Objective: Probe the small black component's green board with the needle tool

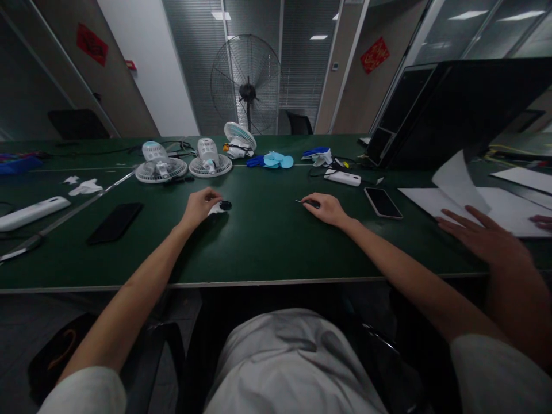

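My left hand (199,208) is closed in a pinch at a small white piece (216,208). A small black part (225,204) sits at the right end of that piece, close above the table; whether the two are joined I cannot tell. My right hand (325,209) lies low over the green table (263,247), fingers curled round a thin tool (298,200) that looks like a small screwdriver. Its pale metal tip points left, towards the black part but well apart from it. Most of its dark handle is hidden by my fingers.
Three white fans (161,167) stand at the back, beside light-blue discs (278,160) and gloves (318,155). A black phone (115,222) lies left, another phone (383,203) right. Another person's hand (478,230) rests on white paper (461,198); a large black monitor (466,109) stands behind.
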The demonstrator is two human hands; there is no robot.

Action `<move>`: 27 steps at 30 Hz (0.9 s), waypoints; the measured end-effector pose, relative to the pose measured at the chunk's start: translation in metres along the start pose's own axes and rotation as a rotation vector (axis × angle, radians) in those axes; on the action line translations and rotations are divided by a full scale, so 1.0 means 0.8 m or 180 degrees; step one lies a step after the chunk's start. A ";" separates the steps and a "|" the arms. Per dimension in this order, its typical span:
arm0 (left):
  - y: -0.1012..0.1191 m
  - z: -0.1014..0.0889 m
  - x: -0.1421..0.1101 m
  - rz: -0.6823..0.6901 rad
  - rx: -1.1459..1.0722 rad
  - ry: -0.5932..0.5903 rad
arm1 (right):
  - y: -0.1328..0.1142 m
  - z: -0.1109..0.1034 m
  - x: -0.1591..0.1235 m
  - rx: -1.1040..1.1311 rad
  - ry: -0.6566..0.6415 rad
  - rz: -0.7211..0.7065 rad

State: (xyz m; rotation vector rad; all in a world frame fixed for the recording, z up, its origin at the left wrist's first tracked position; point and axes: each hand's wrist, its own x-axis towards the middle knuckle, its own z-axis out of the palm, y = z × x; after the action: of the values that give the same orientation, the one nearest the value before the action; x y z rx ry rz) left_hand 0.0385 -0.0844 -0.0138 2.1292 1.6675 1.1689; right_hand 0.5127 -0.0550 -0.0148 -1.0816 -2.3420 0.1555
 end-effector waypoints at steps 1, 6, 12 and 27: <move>0.001 0.003 0.000 0.0012 -0.0018 0.0023 | 0.000 -0.001 0.000 0.0010 -0.0002 -0.0008; 0.001 0.014 0.001 0.0051 -0.0015 -0.0071 | 0.004 0.002 0.001 0.0037 0.0021 -0.0029; -0.006 0.018 0.003 0.0074 0.0114 -0.0229 | 0.007 0.005 0.001 0.0034 0.0016 -0.0045; -0.010 0.016 0.001 0.0021 0.0250 -0.0487 | 0.003 0.001 0.001 0.0031 -0.0060 -0.0016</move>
State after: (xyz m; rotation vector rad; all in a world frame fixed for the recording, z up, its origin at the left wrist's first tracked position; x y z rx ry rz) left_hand 0.0415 -0.0770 -0.0262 2.2104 1.6652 0.9303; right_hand 0.5134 -0.0532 -0.0159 -1.0739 -2.3581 0.1757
